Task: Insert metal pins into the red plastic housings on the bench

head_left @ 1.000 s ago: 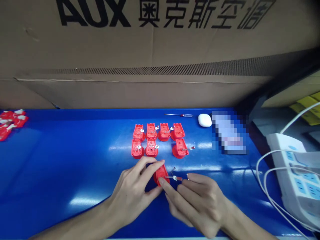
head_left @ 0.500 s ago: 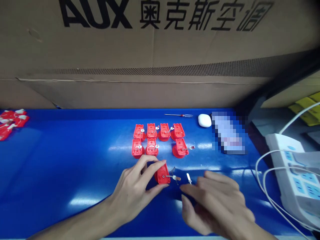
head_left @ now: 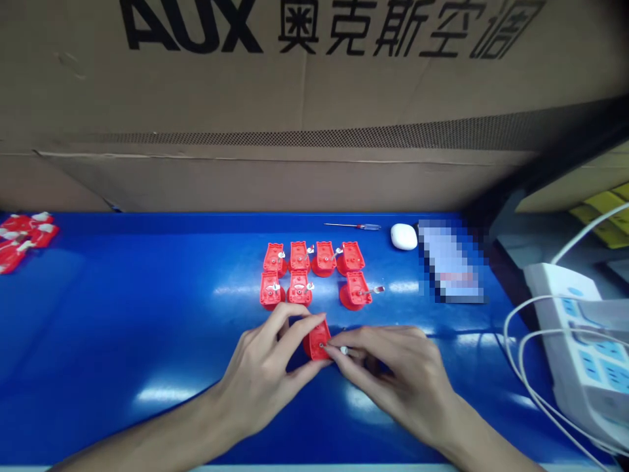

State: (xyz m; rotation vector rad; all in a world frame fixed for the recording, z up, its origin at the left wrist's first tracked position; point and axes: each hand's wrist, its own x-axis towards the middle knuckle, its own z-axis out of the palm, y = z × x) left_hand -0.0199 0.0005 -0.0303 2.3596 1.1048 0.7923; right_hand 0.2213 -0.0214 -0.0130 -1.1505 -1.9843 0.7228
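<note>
A small red plastic housing (head_left: 320, 335), its hollow side facing up, is gripped at its ends between the thumb and fingers of my left hand (head_left: 268, 370). At the housing's right edge, the thumb and forefinger of my right hand (head_left: 405, 380) pinch a thin rod whose white end (head_left: 344, 351) shows between the fingers. Most of that rod is covered by the fingertips. Just beyond my hands stand several similar red housings (head_left: 299, 287) in two rows, most with a white-tipped rod sticking out to the right.
A screwdriver (head_left: 354, 227) lies at the back, beside a white rounded case (head_left: 403, 237) and a blurred-out flat object (head_left: 452, 262). Red and white parts (head_left: 27, 239) are heaped far left. A power strip (head_left: 580, 334) with white cables takes the right edge; cardboard (head_left: 295, 187) walls the back.
My right hand has moved left and closed on the rod by the housing. A loose white-tipped piece that lay beside it is now hidden by this hand. My left hand keeps its hold.
</note>
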